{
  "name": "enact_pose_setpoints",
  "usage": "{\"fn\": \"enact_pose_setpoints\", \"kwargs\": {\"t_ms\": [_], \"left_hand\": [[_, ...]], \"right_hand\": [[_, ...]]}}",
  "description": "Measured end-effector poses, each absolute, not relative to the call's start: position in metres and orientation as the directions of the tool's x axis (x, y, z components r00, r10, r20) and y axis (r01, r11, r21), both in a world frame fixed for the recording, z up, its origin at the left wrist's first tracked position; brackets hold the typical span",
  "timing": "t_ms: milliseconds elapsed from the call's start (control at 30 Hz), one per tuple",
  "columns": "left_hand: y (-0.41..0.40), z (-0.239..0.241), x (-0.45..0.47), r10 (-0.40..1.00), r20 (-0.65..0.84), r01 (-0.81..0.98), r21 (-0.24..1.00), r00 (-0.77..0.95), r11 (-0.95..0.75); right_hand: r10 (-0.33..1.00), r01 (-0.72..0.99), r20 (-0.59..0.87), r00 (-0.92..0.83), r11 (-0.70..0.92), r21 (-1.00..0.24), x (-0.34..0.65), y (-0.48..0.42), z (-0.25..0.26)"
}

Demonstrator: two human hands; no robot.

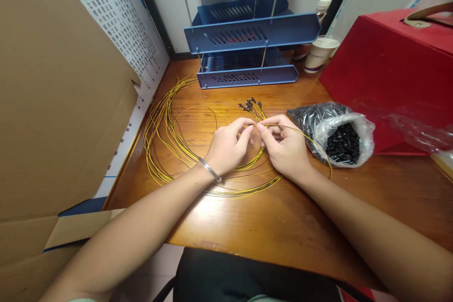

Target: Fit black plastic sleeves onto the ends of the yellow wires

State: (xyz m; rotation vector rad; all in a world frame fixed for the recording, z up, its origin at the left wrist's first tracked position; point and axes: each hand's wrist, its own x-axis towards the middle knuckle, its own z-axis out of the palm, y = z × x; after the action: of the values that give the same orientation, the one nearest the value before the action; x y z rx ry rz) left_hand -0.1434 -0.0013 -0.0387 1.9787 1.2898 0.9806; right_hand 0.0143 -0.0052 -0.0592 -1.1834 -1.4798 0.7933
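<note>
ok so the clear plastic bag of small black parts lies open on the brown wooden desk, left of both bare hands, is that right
The side is wrong: the head view shows the clear plastic bag of small black parts lying open on the brown wooden desk, right of both the bare left hand and bare right hand.

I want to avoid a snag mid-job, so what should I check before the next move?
1. Grip on the thin wire: ok; fingertips of the left hand and right hand meet on it.
2. Wire end in sight: cannot tell; fingers cover that stretch.
3. Trailing wire clear of the plastic bag: cannot tell; it crosses in front of the bag in view.
4. Yellow and black wire coils untangled: not ok; loops overlap loosely.
5. Bag mouth open: ok; small black parts show inside.
6. Paper cup away from hands: ok; it stands at the back.
</note>
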Motion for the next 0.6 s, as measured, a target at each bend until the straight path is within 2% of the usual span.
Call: {"fn": "enact_pose_setpoints", "kwargs": {"t_ms": [233,433,600], "left_hand": [[-0.0028,-0.0375,-0.1433,0.910,0.274,0.515,0.756,0.312,-0.404],[-0.0023,-0.0378,-0.1432,0.918,0.282,0.535,0.749,0.278,-0.392],[-0.0024,-0.0375,-0.1438,0.912,0.265,0.524,0.753,0.313,-0.398]], "right_hand": [[0.946,0.252,0.322,-0.024,0.317,-0.914,0.0158,-0.0059,-0.0588],[0.948,0.284,0.319,0.017,0.301,-0.910,0.0144,-0.0061,-0.0569],[0.944,0.282,0.330,0.012,0.313,-0.907,0.0142,-0.0053,-0.0584]]}}
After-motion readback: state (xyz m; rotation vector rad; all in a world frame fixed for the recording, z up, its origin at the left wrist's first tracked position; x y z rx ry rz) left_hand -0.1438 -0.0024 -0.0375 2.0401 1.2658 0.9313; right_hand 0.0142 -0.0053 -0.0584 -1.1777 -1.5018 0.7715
